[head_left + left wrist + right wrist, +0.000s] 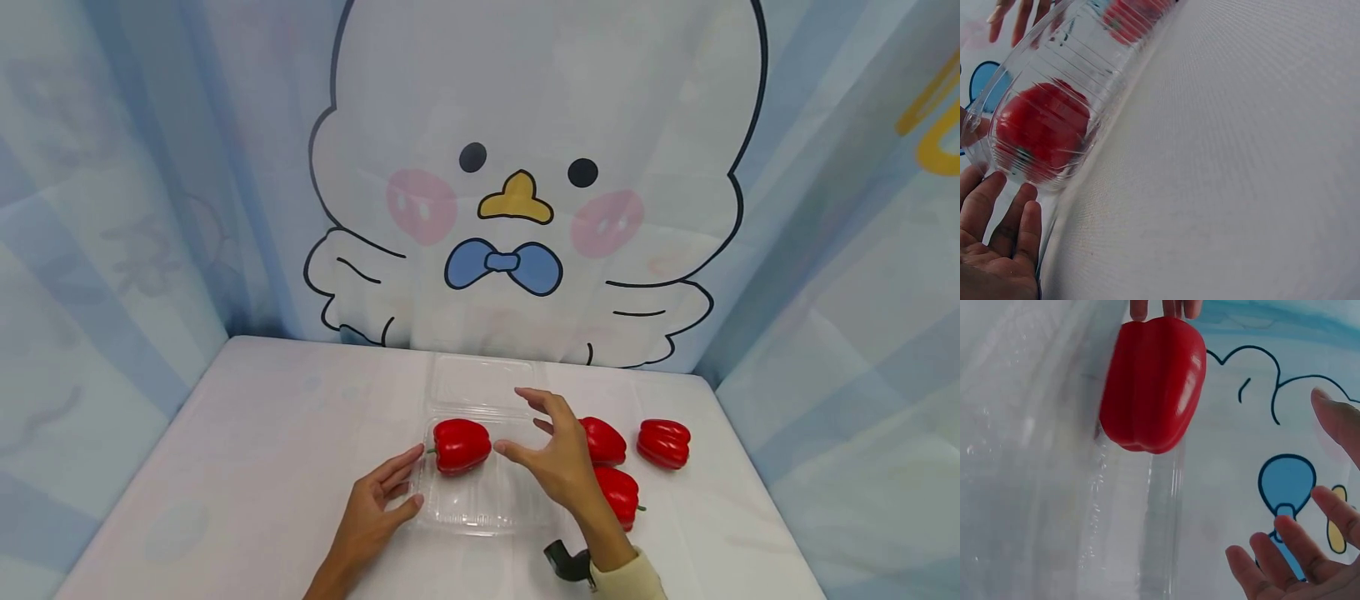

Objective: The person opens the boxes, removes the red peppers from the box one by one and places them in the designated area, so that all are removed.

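A clear plastic clamshell box (480,508) lies on the table, its lid (483,383) folded back. One red bell pepper (461,447) sits on its side in the left part of the box, green stem pointing left. My left hand (375,508) is at the box's left edge. In the left wrist view its fingers (1013,219) extend loosely against the end wall, beside the pepper (1041,131). My right hand (558,454) hovers over the right side of the box, fingers spread and holding nothing. The right wrist view shows a gap between those fingers (1300,550) and the pepper (1154,384).
Right of the box lie more red bell peppers: one (603,442) partly behind my right hand, one (618,497) nearer me, and one (663,443) farther right. A black wrist device (567,561) is by the right sleeve (630,579). Printed curtains (517,325) enclose the white table (247,467).
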Tool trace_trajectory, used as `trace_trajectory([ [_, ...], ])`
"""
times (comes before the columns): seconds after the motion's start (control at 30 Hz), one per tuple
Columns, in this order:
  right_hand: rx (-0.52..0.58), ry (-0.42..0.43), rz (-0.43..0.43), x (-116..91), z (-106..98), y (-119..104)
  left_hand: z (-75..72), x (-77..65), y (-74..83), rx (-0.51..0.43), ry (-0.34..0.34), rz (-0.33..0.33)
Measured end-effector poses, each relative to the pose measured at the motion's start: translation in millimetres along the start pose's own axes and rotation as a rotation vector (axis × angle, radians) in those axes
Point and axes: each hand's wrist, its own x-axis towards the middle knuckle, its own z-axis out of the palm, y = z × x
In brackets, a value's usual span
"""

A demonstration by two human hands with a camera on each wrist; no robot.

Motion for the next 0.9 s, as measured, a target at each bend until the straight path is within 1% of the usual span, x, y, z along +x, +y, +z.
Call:
trace_trajectory([
  [0.23, 0.042, -0.028, -0.026, -3.9, 17.8, -2.9, -0.7, 0.3, -0.4, 0.004, 0.0, 0.001],
  [0.63, 0.049, -0.102, 0.022, -4.5, 46.3, -3.5, -0.2, 0.0, -0.3, 0.004, -0.002, -0.009],
  [0.77, 0.027, -0.121, 0.048, -3.4, 54.6, -2.1, -0.1, 0.0, -0.4, 0.008, -0.004, 0.002],
  [0.9, -0.03, -0.121, 0.075, -3.0, 61.4, -4.4, -0.8, -0.2, -0.9, 0.009, -0.012, 0.013],
])
